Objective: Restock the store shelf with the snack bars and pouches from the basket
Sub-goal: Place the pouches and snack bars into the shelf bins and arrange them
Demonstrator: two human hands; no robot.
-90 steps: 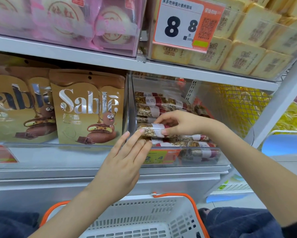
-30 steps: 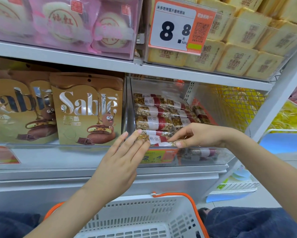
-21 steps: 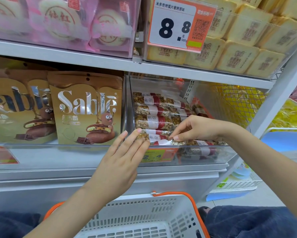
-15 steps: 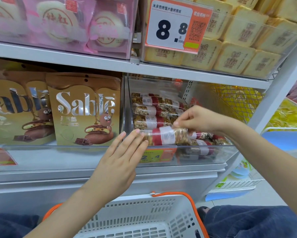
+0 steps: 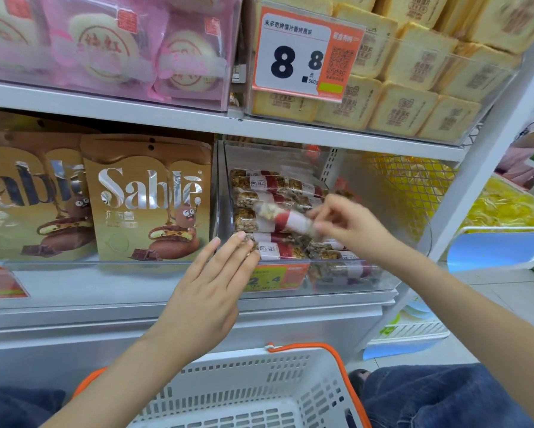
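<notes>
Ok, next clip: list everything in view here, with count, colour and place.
Sable pouches: two showing, gold-brown, middle shelf left.
Snack bars: a stack, count unclear, clear wrap with red-white bands, clear bin right of the pouches.
Held snack bar: one, blurred, above the stack.
Pink cake packs: several, top shelf left.
Toast slice packs: many, yellow, top right.
8.8 price tag: one, orange-white.
2.4 price tag: one, yellow-orange, bin front.
Basket: one, white, orange handle, bottom.
Left hand: flat, open, at the bin front.
Right hand: grip on the held bar.
</notes>
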